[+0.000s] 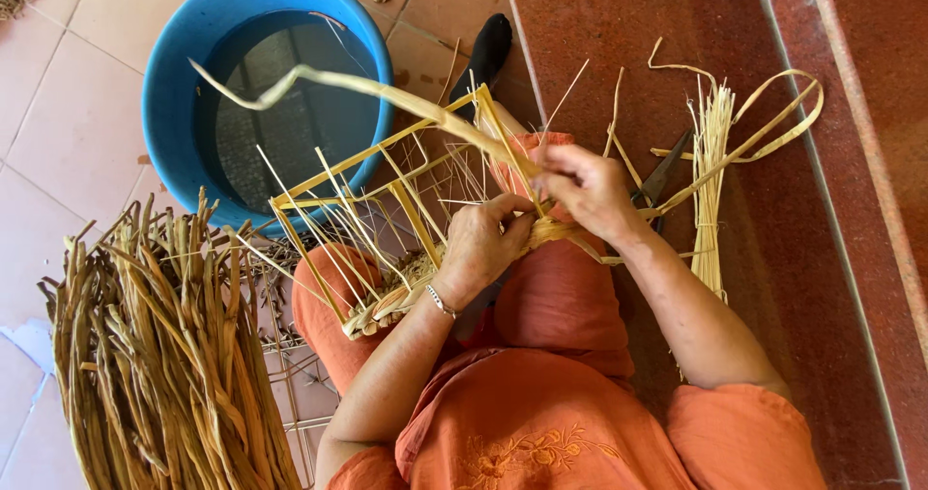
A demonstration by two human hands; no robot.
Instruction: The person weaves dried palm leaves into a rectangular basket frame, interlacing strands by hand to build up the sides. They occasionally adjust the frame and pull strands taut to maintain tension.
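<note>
Basket frame: the half-woven basket of pale straw strands on a yellow, box-shaped wire frame (387, 229) lies tilted across your lap, its woven edge toward your body so both hands meet on it without stretching.
Weaving strand: the long flat pale-yellow straw strand (329, 82) runs from the frame's corner up and out over the tub; you keep its free end clear of the frame so it does not snag on the upright stakes.
Left hand: your left hand (480, 246) is curled closed on the woven rim, fingers and thumb pinching the braid where the strand enters, which steadies the work.
Right hand: your right hand (585, 190) is closed around the strand just beside the left, fingers folded over it, placed to keep it taut at the rim.
Water tub: the round blue plastic tub of water (266, 94) stands on the tiled floor just beyond your knees, near enough for wetting straw.
Raw stock: the thick bundle of greenish-brown dried reed stalks (164, 355) lies at your left side, touching nothing in your hands.
Cut straw: the small sheaf of fine pale straw (712, 181) rests on the red step at your right, with dark scissors (662, 176) just beside it, within reach of the right hand.
</note>
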